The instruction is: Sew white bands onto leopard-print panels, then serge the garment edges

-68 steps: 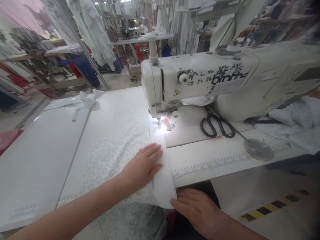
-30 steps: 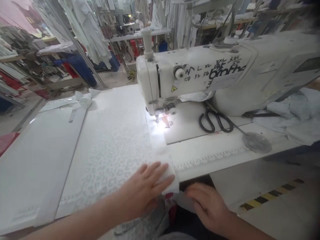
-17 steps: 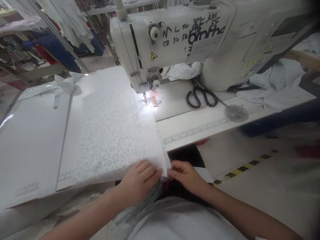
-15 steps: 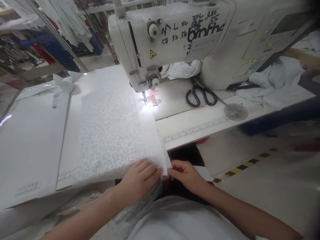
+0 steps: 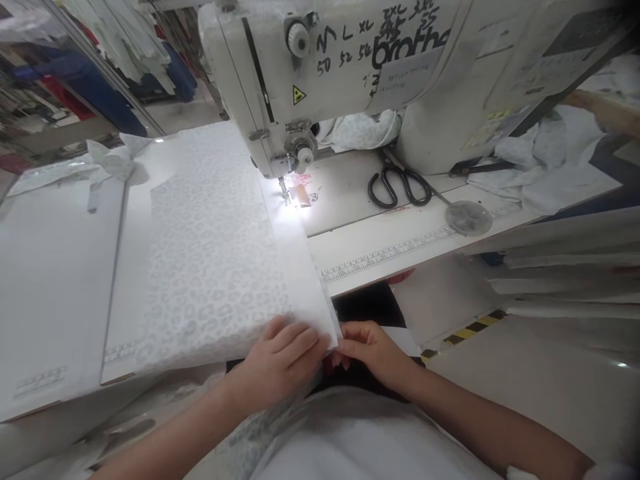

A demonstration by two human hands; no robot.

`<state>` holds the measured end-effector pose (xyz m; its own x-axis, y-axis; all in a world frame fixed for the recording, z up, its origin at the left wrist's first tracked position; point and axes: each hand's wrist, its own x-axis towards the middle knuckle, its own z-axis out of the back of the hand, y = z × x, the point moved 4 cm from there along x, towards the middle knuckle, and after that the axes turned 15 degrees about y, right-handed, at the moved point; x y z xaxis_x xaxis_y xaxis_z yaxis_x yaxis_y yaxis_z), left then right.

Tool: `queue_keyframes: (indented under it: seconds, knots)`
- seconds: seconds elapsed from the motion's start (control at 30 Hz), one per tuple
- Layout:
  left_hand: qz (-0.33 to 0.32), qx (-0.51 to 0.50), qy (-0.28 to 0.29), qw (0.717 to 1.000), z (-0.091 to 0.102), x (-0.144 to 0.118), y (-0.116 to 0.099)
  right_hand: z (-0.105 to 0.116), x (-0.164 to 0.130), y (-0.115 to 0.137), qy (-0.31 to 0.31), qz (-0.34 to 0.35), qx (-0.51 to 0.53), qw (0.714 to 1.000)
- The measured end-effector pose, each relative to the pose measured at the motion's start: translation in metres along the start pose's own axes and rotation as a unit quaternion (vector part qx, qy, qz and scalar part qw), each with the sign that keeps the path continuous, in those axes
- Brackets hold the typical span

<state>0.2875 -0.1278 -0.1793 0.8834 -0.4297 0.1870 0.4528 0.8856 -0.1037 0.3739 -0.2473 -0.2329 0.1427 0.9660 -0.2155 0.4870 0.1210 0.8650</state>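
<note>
I am pinching the near corner of the fabric (image 5: 215, 260) at the table (image 5: 55, 280) edge: left hand (image 5: 280, 363) flat on top, fingers together; right hand (image 5: 373, 350) gripping beside it. Edges should be matching before feeding toward the needle (image 5: 284, 190).

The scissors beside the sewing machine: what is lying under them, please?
The black scissors lie flat on the pale machine bed, handles toward the person. Their blade tips reach back under the sewing machine arm, so that end is hidden.
</note>
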Motion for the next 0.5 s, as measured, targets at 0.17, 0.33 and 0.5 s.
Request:
queue_keyframes:
  seconds: [0.17,0.33,0.5]
  knots:
    - [0.007,0.017,-0.03,0.999,-0.004,-0.005,-0.001,-0.004,-0.006,0.005,0.011,0.008,-0.058,0.998]
    - [0.023,-0.067,-0.031,0.997,0.002,-0.003,0.0,-0.001,-0.022,0.046,-0.099,0.221,-0.47,0.849]
    - [0.041,-0.138,-0.013,0.99,0.016,0.003,0.004,-0.016,-0.012,0.066,0.016,0.297,-0.695,0.654]
